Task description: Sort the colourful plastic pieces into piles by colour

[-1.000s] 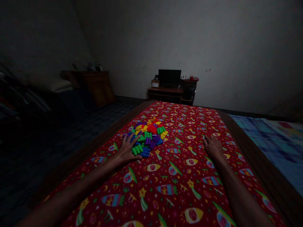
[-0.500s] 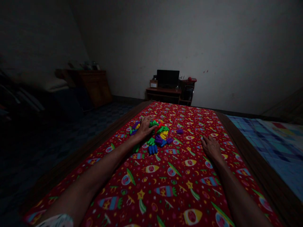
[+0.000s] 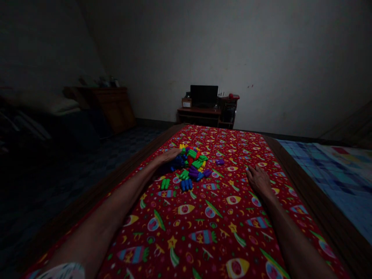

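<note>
A pile of colourful plastic toy blocks point(image 3: 192, 154) lies on a red cloth point(image 3: 203, 217) printed with rockets and stars. At the pile's left side is my left hand point(image 3: 170, 155), turned on edge with its fingers stretched out against the blocks. Dark blue blocks point(image 3: 180, 160) sit right beside its palm. Nearer to me are a green block point(image 3: 165, 183) and a blue block point(image 3: 186, 185); a purple block point(image 3: 220, 162) lies apart on the right. My right hand point(image 3: 259, 180) rests palm down on the cloth, fingers slightly bent and apart, holding nothing.
Brown fabric point(image 3: 285, 159) borders the red cloth. Beyond its far end stands a low desk point(image 3: 199, 111) with a monitor point(image 3: 204, 96). A wooden cabinet point(image 3: 116, 106) is at the back left. Blue checked bedding point(image 3: 314, 170) spreads out on the right.
My left hand has moved from above the pile to its left side, and blocks there now sit closer to the rest. The green block in front is uncovered. My right hand stays put.
</note>
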`<state>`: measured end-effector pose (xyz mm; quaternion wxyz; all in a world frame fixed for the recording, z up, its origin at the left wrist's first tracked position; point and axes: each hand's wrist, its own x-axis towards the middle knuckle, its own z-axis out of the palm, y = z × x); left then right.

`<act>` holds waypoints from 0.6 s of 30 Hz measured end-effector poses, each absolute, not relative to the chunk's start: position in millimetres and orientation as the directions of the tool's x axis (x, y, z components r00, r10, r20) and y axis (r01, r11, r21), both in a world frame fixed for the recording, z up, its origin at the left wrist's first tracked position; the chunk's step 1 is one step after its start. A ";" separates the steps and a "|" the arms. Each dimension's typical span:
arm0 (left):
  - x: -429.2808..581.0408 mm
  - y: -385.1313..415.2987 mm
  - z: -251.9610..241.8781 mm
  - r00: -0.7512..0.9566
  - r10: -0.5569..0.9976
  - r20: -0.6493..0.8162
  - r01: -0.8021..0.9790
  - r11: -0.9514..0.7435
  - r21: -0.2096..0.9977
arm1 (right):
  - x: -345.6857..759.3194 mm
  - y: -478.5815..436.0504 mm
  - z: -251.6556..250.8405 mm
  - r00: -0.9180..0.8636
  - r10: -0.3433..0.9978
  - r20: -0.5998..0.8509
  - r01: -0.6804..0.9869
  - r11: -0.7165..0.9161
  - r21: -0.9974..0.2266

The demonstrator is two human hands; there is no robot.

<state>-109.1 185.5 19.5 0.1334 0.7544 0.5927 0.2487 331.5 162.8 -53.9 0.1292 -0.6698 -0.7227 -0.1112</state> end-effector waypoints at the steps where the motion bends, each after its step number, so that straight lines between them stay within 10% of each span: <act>1: -108.7 179.6 18.4 0.199 0.960 0.200 0.825 -0.274 0.494 | 332.1 163.4 -54.5 -0.074 0.940 0.334 0.997 0.081 -0.008; 8: -115.7 136.4 7.5 0.377 0.907 0.187 0.822 -0.420 0.384 | 333.8 165.3 -58.4 -0.083 0.928 0.362 0.996 0.091 -0.006; 18: -137.7 167.1 -25.1 0.073 0.961 0.266 0.859 -0.196 0.473 | 331.9 163.4 -57.8 -0.060 0.930 0.362 0.997 0.073 -0.022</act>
